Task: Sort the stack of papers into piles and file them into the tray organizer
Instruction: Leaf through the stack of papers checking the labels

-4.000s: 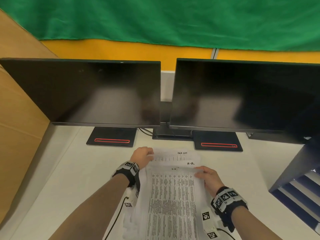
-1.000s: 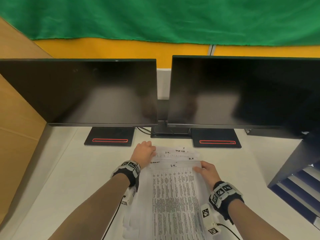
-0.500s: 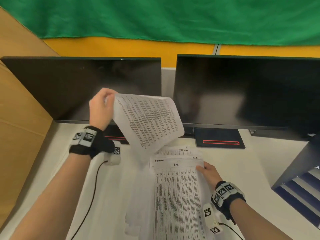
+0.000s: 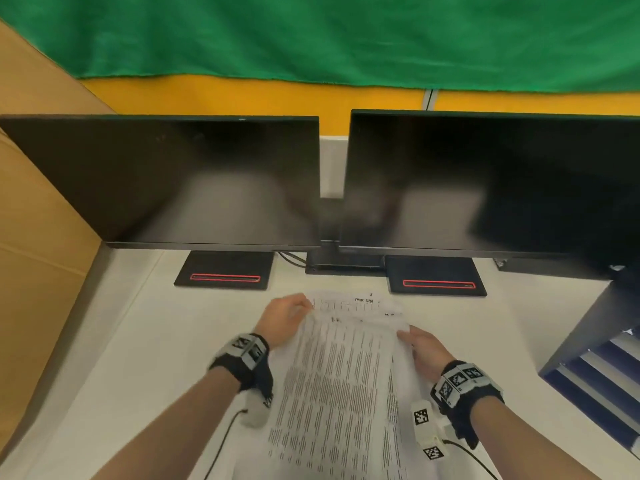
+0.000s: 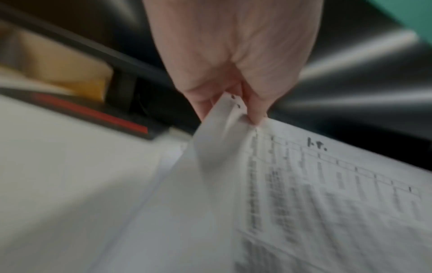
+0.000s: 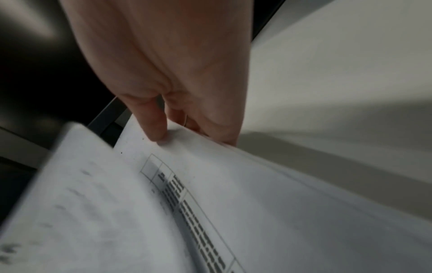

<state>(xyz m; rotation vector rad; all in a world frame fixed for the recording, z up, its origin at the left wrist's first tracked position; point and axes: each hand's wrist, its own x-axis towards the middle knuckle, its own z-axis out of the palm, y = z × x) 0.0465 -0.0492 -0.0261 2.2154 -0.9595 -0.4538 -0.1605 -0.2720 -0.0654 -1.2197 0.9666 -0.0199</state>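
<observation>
1. The stack of papers (image 4: 341, 382) lies on the white counter (image 4: 145, 358) in front of the two dark monitors (image 4: 173, 181), its sheets fanned so that several top edges show one behind another. No separate piles are seen yet, and sorting is judged to be at an early stage.

2. The top sheet (image 5: 327, 194) is pinched at its far left corner by the left hand (image 4: 285, 318) — the fingers (image 5: 254, 109) are clamped on the paper, and the corner is crumpled between them. A crease or tear may be caused there if the sheet is pulled sharply or sideways.

3. The right hand (image 4: 424, 349) rests at the stack's right edge, a fingertip pressing down on the paper in the right wrist view; whether the other fingers are curled under the edge cannot be told. If that pressure is released too soon, the lower sheets may be dragged along with the top one and the fan scattered.

4. Both wrist views are blurred, so it cannot be told whether one sheet or two are held in the pinch — a doubled pick would put a page in the wrong pile.

5. The headings on the sheets are small and partly covered; a misread heading is a likely cause of wrong sorting.

6. The tray organizer (image 4: 595, 368) stands at the right edge of the counter, well apart from the stack. Loose sheets carried that far by one corner may sag, fold, or catch on a tray lip.
</observation>
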